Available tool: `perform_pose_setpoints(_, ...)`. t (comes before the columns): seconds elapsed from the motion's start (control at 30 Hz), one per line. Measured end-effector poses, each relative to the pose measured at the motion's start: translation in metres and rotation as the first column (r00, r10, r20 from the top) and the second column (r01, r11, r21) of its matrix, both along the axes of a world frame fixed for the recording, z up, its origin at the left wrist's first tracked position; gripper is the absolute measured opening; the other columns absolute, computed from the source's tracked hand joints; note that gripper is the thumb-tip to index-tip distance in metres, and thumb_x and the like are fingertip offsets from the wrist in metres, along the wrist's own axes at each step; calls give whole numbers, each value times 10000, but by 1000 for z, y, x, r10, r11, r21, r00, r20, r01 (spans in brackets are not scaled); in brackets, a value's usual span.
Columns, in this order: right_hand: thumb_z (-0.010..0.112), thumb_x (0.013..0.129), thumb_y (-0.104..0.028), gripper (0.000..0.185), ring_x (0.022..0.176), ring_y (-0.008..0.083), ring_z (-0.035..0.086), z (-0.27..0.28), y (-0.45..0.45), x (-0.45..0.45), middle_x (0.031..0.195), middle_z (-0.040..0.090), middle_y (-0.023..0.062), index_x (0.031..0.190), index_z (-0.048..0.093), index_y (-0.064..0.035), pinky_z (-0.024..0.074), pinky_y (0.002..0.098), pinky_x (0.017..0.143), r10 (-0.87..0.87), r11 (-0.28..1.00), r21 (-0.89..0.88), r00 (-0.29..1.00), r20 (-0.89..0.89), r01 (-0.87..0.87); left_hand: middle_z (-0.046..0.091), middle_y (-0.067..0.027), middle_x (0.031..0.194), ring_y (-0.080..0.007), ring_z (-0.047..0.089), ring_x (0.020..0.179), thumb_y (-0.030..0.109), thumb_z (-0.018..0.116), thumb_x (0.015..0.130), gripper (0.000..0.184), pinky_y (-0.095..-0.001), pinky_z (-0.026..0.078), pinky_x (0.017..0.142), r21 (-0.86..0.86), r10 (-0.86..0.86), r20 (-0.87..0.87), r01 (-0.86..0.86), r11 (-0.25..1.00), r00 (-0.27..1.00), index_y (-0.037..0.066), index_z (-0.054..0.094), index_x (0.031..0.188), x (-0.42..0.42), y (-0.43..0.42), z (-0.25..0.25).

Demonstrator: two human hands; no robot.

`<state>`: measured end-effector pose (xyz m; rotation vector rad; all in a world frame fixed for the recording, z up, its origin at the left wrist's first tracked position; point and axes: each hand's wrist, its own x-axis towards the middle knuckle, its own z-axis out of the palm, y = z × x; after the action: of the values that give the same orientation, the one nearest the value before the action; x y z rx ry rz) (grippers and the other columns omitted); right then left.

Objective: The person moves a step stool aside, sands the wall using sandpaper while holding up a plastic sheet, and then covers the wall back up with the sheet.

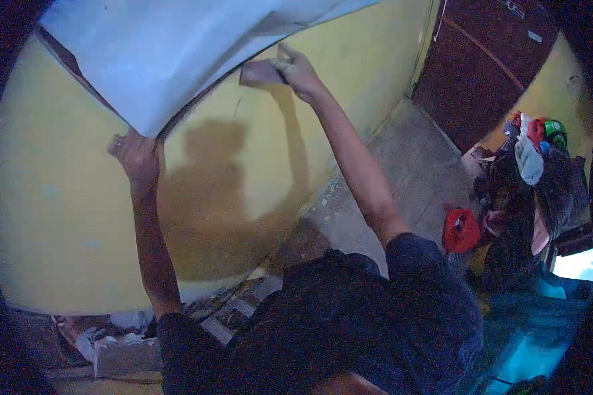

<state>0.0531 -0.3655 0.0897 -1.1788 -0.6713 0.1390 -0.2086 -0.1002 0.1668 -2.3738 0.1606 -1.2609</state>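
Note:
A large pale blue-white sheet point(158, 59) hangs against the yellow wall point(59, 197), its lower corner pointing down. My left hand point(137, 157) is closed on that corner. Higher and to the right, my right hand point(298, 74) grips a flat, dark brownish piece point(262, 72), which lies near or against the wall just below the sheet's right edge. What the piece is cannot be made out. Shadows of my head and arm fall on the wall between my arms.
A dark red door point(474, 72) stands at the upper right, above a grey floor point(408, 151). Piled clothes point(527, 178) and a red item point(461, 230) are on the right. Boxes and assorted items point(122, 355) lie at the wall's foot, lower left.

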Motion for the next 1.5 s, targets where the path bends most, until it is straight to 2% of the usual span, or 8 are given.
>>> perform_pose_setpoints(0.4, 594, 876, -104, 297, 890, 199, 634, 29, -5, 26, 1040, 631, 126, 1092, 604, 99, 540, 312, 799, 120, 991, -43, 988, -95, -125, 645, 18, 836, -163, 591, 848, 62, 734, 663, 194, -390, 293, 762, 91, -118, 61, 112, 990, 991, 152, 657, 817, -2, -31, -8)
perform_pose_setpoints(0.6, 659, 794, -155, 284, 687, 114, 577, 26, -2, 39, 760, 659, 55, 1005, 681, 33, 479, 261, 641, -160, 922, -294, 940, 301, 252, 626, 33, 927, -165, 571, 894, 118, 730, 699, 211, -409, 287, 759, -28, 290, -116, -295, 955, 950, 177, 664, 890, 8, -27, -35)
perform_pose_setpoints(0.67, 662, 791, -183, 283, 643, 112, 557, 31, -13, 37, 727, 643, 55, 1031, 683, -32, 472, 266, 622, -258, 711, -427, 773, 580, 558, 622, 30, 950, -175, 569, 901, 139, 729, 704, 207, -415, 288, 761, -70, 462, -194, -482, 874, 866, 181, 669, 898, 9, -30, -34)
perform_pose_setpoints(0.97, 675, 819, -186, 293, 662, 157, 571, 41, 0, -7, 759, 633, 77, 1070, 608, -49, 493, 327, 667, 0, 897, -327, 740, 673, 298, 630, -58, 955, -246, 564, 877, 227, 732, 731, 209, -448, 331, 815, -245, 286, -104, -304, 921, 952, 159, 700, 926, 7, -40, -23)
perform_pose_setpoints(1.07, 699, 809, -198, 301, 718, 167, 574, 32, 21, 14, 790, 617, 83, 1030, 577, -35, 489, 339, 702, -24, 931, -259, 750, 661, 257, 639, -79, 973, -260, 576, 931, 201, 749, 727, 233, -454, 365, 854, -174, 487, -287, -545, 820, 825, 114, 688, 935, 1, -54, -12)
perform_pose_setpoints(1.27, 700, 818, -188, 282, 738, 145, 568, 36, 27, 32, 797, 614, 63, 1028, 570, -50, 484, 310, 692, 22, 932, -287, 759, 651, 220, 643, -65, 974, -258, 583, 989, 194, 735, 754, 283, -415, 396, 895, -387, 323, -87, -331, 861, 942, 98, 633, 1001, -29, -79, -16)
perform_pose_setpoints(1.33, 726, 760, -260, 324, 779, 222, 612, 24, 40, 60, 833, 631, 112, 978, 607, -51, 502, 358, 719, 65, 927, -321, 760, 646, 193, 620, -60, 1086, -270, 559, 1060, 187, 735, 746, 362, -427, 372, 946, -270, 1, 228, 62, 961, 974, 137, 601, 1079, -19, -132, 12)
perform_pose_setpoints(1.5, 682, 826, -198, 256, 631, 123, 488, 50, 29, 28, 688, 525, 22, 922, 528, -17, 427, 288, 565, 106, 983, -184, 757, 645, 19, 394, -51, 1426, -259, 410, 1272, 319, 683, 763, 562, -496, 335, 978, -77, 2, 1, -2, 997, 1000, 236, 504, 1289, 57, -131, 29)
